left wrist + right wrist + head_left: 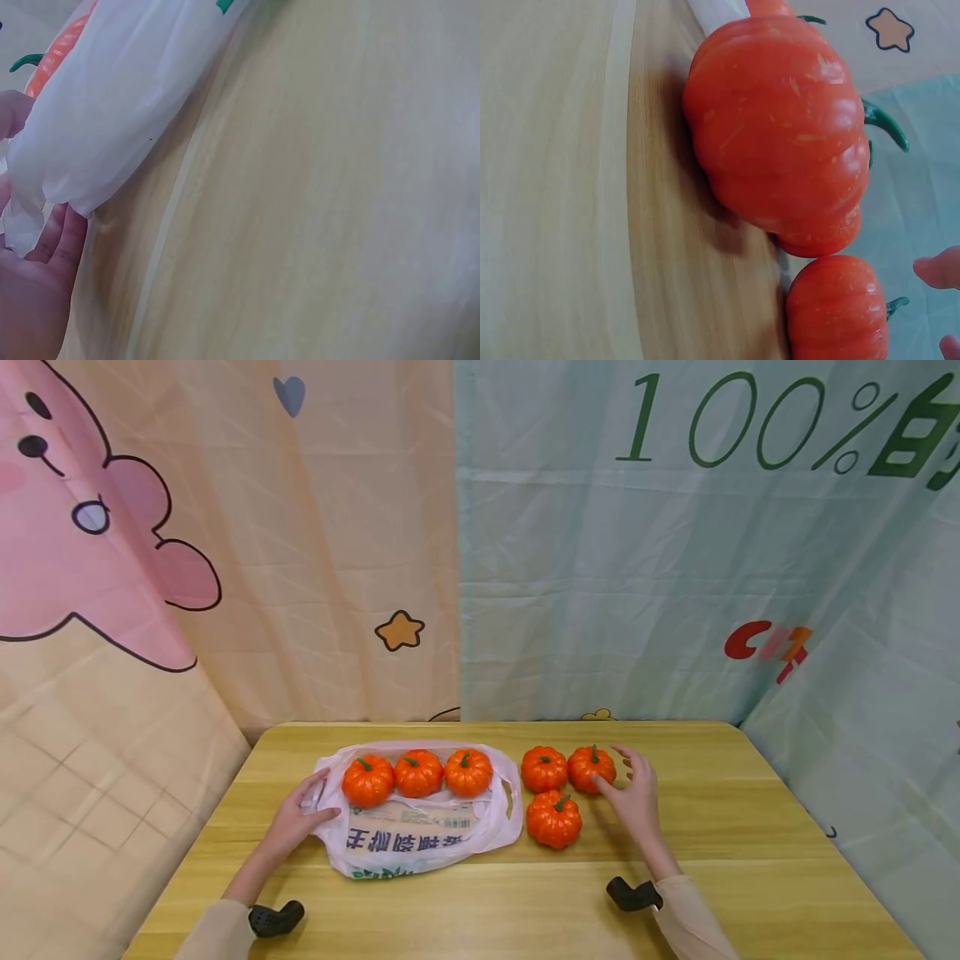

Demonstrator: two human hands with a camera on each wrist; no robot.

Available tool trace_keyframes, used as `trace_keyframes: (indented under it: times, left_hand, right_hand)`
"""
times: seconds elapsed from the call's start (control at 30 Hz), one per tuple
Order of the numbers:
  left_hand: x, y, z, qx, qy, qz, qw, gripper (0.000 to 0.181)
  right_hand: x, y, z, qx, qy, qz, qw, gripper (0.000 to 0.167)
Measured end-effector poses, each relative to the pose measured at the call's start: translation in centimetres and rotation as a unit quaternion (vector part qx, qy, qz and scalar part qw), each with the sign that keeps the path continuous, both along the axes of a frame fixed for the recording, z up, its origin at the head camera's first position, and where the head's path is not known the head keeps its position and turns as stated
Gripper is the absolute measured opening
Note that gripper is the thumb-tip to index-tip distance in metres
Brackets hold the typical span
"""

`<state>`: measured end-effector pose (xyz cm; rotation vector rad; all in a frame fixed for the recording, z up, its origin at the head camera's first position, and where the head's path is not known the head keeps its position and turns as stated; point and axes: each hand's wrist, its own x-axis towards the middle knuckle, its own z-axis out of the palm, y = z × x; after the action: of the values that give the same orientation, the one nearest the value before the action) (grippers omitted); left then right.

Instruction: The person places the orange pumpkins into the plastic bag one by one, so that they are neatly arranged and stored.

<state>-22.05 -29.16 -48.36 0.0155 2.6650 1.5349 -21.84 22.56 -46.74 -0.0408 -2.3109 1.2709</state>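
Note:
A white plastic bag (504,827) with printed lettering lies at the table's middle left. Three orange toy pumpkins with green stems sit along its far side: the left one (367,782), the middle one (419,774) and the right one (468,773). My left hand (295,817) touches the bag's left end, thumb and fingers spread apart. Right of the bag stand three more pumpkins: a back one (543,770), a front one (554,820) and a far-right one (589,772). My right hand (636,793) reaches around the far-right pumpkin, its thumb at that pumpkin's near side.
The wooden table (480,914) extends in front of the bag and to the right. A printed curtain (337,568) hangs behind the table's far edge. Black wrist mounts sit on the left wrist (276,919) and on the right wrist (632,894).

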Motion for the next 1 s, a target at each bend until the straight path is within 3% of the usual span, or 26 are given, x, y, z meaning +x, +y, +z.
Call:
trace_keyframes:
  times: [0.33, 0.6, 1.0]
  left_hand:
    - [0.1, 0.0, 0.2, -0.007, -0.006, -0.003, 1.0000, 0.077]
    - [0.1, -0.1, 0.1, -0.009, 0.003, -0.002, 1.0000, 0.079]
    - [0.0, -0.1, -0.1, -0.005, 0.009, -0.001, 0.9999, 0.080]
  right_hand:
    - [-1.2, 0.9, -0.4, -0.026, -0.057, 0.021, 0.9978, 0.066]
    - [-2.2, 0.8, -1.5, -0.078, -0.111, 0.042, 0.9899, 0.076]
    - [-2.5, 0.4, -2.3, -0.089, -0.135, 0.038, 0.9861, 0.079]
